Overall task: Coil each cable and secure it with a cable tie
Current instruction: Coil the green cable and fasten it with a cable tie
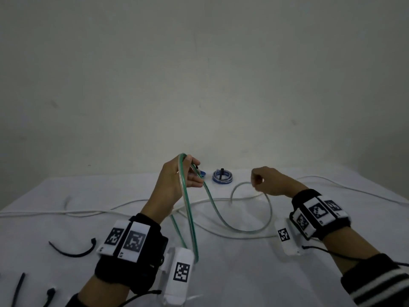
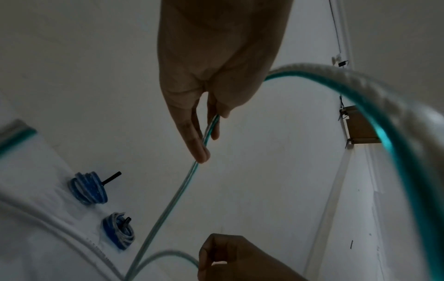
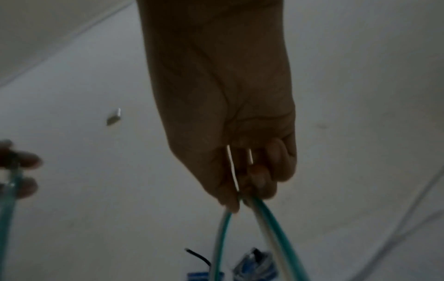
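A green-and-clear cable [image 1: 213, 206] runs between both hands above the white table [image 1: 243, 273]. My left hand [image 1: 177, 180] is raised and pinches a tall loop of it, the loop hanging down past my wrist. In the left wrist view the cable [image 2: 168, 205] slips out between thumb and fingers of the left hand [image 2: 204, 123]. My right hand [image 1: 264, 181] is curled round another bend of the same cable [image 3: 271, 224], which emerges from the right hand [image 3: 240, 180] as two strands.
Two blue coiled cables with black ties, one [image 1: 222, 177] and another [image 1: 202, 173], lie at the table's far side. A long white cable [image 1: 88, 212] trails across the table. Loose black cable ties [image 1: 73, 250] lie at the front left.
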